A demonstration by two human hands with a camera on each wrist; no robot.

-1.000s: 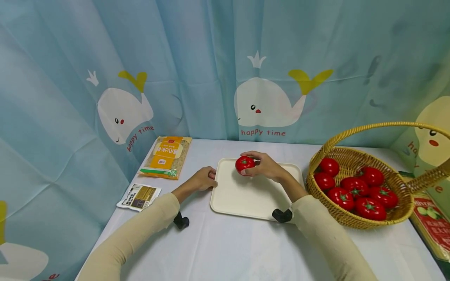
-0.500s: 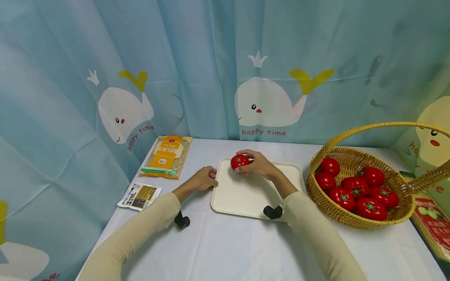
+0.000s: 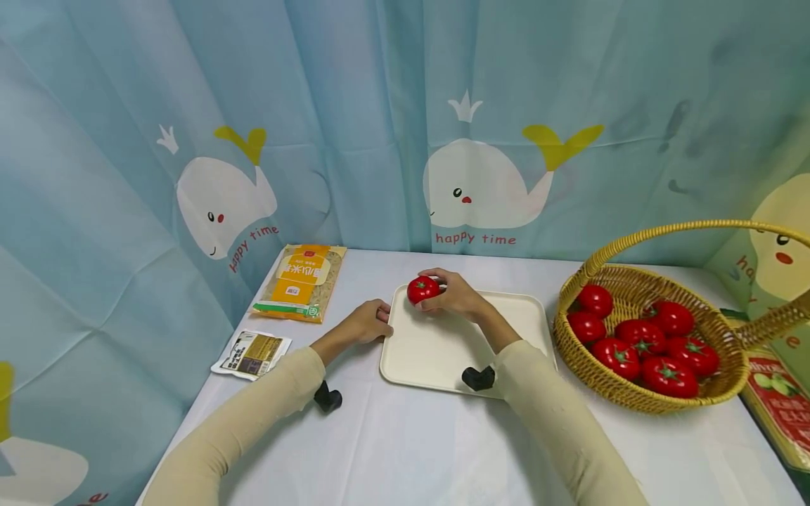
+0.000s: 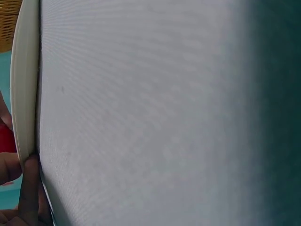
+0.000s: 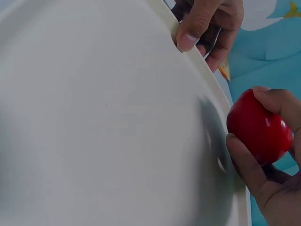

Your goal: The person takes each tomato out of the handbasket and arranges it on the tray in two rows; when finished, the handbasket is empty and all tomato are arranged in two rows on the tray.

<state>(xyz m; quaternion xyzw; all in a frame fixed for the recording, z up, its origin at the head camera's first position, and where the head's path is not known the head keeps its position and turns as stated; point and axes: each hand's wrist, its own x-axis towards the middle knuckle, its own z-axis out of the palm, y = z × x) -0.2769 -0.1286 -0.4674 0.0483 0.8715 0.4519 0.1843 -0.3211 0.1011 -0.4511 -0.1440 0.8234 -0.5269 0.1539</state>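
Note:
My right hand [image 3: 455,294] grips a shiny red tomato [image 3: 422,289] with a green star-shaped stem mark, over the far left corner of a cream rectangular tray [image 3: 436,351]. In the right wrist view the thumb and fingers curl round the tomato [image 5: 258,127], which casts a shadow on the tray [image 5: 117,117]. At the tray's left edge my left hand [image 3: 365,322] pinches the rim. Its thumb lies over the rim in the right wrist view, the other fingers outside and below. The left wrist view shows fingertips [image 4: 29,174] at the tray's side wall [image 4: 26,89].
A wicker basket [image 3: 633,399] with a tall handle and several tomatoes [image 3: 667,376] stands right of the tray. An orange grain bag [image 3: 300,281] and a small white packet [image 3: 252,355] lie at the left. Another red bag [image 3: 781,393] lies at the right edge. A whale-print curtain [image 3: 354,126] hangs behind.
My right hand has carried the tomato leftward and slightly away, toward the tray's far left corner. The left hand has stayed at the tray's left rim.

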